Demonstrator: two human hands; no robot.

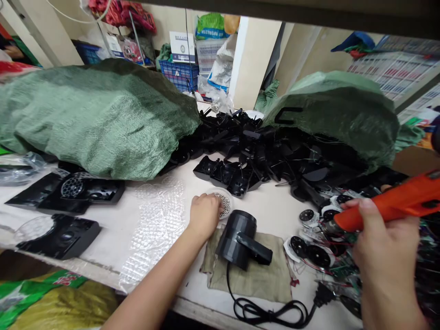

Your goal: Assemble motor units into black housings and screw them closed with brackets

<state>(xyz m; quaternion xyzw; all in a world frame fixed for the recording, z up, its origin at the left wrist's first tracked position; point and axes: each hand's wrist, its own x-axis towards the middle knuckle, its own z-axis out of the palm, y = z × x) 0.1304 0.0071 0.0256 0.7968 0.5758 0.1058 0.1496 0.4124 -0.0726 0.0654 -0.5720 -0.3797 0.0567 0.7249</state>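
Observation:
My left hand point(205, 211) reaches into a small round dish of silvery screws point(225, 205), fingers curled down among them; whether a screw is pinched is hidden. An orange electric screwdriver point(388, 201) is gripped in my right hand point(381, 243), its tip pointing left over loose electronic parts. Between my hands a black hair dryer point(237, 238) lies on a folded beige cloth point(254, 286). Its coiled black cord point(271, 315) ends in a plug point(323, 294) at the right.
Green woven sacks point(103, 119) stand at the back left and right. Black plastic shells point(240, 142) spill between them. Wired motor parts point(319, 254) crowd the right side. Bubble wrap point(154, 229) and black housings point(62, 236) lie at left. A dark shelf edge point(275, 13) crosses overhead.

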